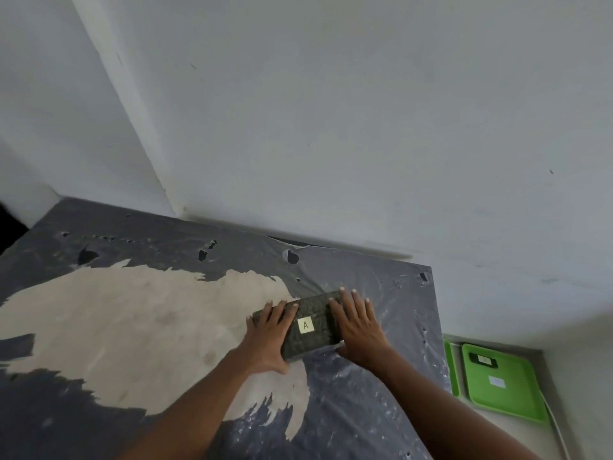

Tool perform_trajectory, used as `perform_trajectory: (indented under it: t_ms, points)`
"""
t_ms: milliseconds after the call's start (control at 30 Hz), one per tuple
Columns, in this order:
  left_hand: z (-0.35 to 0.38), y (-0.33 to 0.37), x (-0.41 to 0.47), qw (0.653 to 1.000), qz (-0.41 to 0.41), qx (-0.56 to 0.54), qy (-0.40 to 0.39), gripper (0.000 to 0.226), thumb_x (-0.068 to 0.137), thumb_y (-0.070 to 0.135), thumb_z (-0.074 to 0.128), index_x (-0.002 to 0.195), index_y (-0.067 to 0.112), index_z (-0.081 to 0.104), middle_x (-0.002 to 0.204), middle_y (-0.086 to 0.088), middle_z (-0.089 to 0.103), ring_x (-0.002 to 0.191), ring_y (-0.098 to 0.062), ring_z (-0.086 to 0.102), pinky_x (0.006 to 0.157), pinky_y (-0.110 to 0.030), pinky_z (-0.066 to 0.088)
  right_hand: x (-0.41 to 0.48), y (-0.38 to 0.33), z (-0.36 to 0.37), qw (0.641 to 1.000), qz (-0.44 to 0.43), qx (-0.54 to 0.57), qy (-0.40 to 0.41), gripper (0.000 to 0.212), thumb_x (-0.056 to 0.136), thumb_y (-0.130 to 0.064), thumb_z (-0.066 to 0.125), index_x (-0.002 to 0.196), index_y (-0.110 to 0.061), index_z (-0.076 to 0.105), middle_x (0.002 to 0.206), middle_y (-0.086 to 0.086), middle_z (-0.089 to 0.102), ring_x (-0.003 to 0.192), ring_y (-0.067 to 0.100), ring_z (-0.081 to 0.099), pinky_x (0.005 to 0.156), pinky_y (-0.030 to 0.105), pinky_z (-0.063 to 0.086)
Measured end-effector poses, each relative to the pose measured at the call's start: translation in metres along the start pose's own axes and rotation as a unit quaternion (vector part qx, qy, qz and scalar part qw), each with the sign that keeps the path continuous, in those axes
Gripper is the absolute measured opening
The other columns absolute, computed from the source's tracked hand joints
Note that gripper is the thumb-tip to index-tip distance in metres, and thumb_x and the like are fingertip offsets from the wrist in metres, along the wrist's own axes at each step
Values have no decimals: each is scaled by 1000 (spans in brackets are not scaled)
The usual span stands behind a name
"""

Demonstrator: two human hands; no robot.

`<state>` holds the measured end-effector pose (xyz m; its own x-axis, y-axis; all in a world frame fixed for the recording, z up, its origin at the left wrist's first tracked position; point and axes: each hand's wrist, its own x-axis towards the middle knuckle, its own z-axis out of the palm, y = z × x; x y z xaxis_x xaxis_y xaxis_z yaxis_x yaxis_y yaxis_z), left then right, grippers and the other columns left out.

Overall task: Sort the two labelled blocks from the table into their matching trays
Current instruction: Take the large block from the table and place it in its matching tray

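Note:
A dark speckled block (310, 322) with a pale sticker marked "A" lies flat on the worn table (132, 320), near its far right part. My left hand (270, 336) presses against the block's left end and my right hand (360, 327) against its right end, fingers stretched along its sides. The block rests on the table between both palms. A green tray (517, 403) with a small white label and a dark label sits on the floor to the right, below the table edge. Only one block is in view.
A second green tray's edge (451, 366) shows just left of the first one. White walls stand behind the table and meet in a corner at the far left. The table's dark covering is torn, with a large bare beige patch.

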<state>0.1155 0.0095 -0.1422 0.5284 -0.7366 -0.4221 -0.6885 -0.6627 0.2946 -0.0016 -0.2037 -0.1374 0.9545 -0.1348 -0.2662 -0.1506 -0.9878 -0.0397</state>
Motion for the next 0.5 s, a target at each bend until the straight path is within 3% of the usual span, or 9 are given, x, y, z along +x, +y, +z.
perform_trajectory:
  t_ms: [100, 267, 333, 433, 500]
  points:
    - [-6, -8, -1, 999, 27, 20, -18, 129, 66, 48, 79, 152, 31, -15, 163, -1, -11, 150, -35, -12, 116, -69, 12, 2, 1, 4, 998, -33, 18, -47, 123, 78, -51, 73, 151, -23, -22, 164, 9, -17, 149, 37, -16, 122, 59, 1]
    - [-3, -3, -4, 999, 23, 45, -7, 129, 65, 46, 82, 152, 30, -13, 163, -3, -8, 150, -35, -8, 116, -69, 14, 17, -7, -5, 999, -23, 26, -36, 123, 70, -54, 75, 152, -27, -13, 155, 8, 14, 140, 37, 15, 110, 58, 37]
    - [-2, -5, -6, 998, 29, 57, 1, 129, 65, 47, 82, 152, 30, -13, 163, -3, -6, 151, -34, -6, 117, -67, 15, 21, -9, -7, 999, -31, 11, -37, 123, 68, -58, 75, 151, -30, -11, 152, 10, 16, 138, 37, 17, 112, 58, 34]
    - [-2, -6, -8, 996, 45, 82, 10, 128, 65, 47, 81, 152, 29, -12, 164, -3, -6, 151, -32, -5, 118, -66, 15, 18, -10, 0, 998, -41, 6, -46, 126, 67, -61, 76, 152, -26, -10, 161, 13, -1, 148, 43, -2, 119, 65, 9]
    - [-3, -4, -10, 995, 52, 82, 11, 127, 66, 46, 81, 153, 29, -11, 164, -3, -7, 151, -33, -6, 119, -65, 14, 14, -10, 5, 997, -41, 35, -50, 128, 65, -58, 79, 153, -23, -8, 162, 12, 2, 149, 41, -1, 121, 62, 10]
